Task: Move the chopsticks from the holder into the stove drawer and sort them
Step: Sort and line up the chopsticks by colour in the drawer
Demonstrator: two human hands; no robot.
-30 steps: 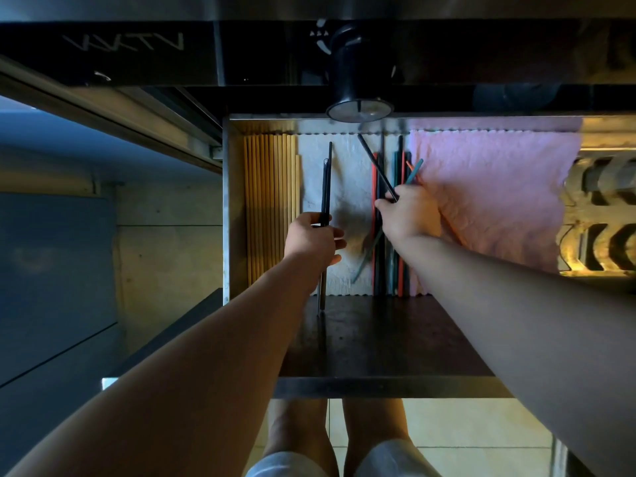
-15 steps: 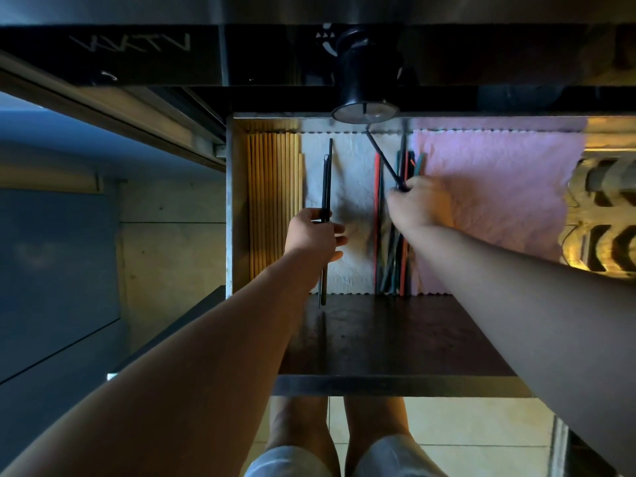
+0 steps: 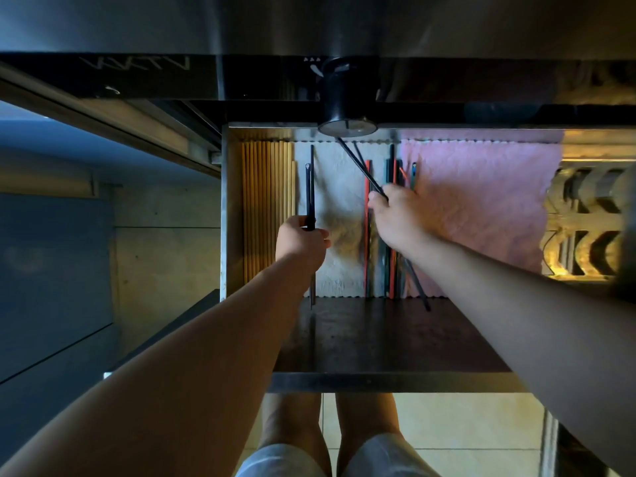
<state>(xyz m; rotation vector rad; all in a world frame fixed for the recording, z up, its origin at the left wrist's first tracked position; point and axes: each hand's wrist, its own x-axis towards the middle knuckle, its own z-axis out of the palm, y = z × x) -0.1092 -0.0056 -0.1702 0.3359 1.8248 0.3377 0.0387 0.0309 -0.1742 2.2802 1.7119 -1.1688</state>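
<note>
The open stove drawer [image 3: 378,382] holds a row of wooden chopsticks [image 3: 266,208] along its left wall. My left hand [image 3: 301,241] grips two dark chopsticks [image 3: 310,187] upright over a white cloth [image 3: 340,208]. My right hand [image 3: 395,218] is closed on a pair of black chopsticks [image 3: 358,165] that slant up-left, their lower ends sticking out near the cloth's front edge. Beneath that hand lie red, black and teal chopsticks [image 3: 367,249] between the white cloth and a pink cloth [image 3: 481,201].
A black stove knob [image 3: 346,108] juts out above the drawer's back edge. The drawer's dark bare floor [image 3: 378,335] lies in front of the cloths. A patterned metal rack [image 3: 585,228] sits at the right. My legs stand on a tiled floor [image 3: 464,428] below.
My right hand has lifted the black pair and swung it diagonally, moving slightly left and down after reaching toward the drawer's back. My left hand has barely moved.
</note>
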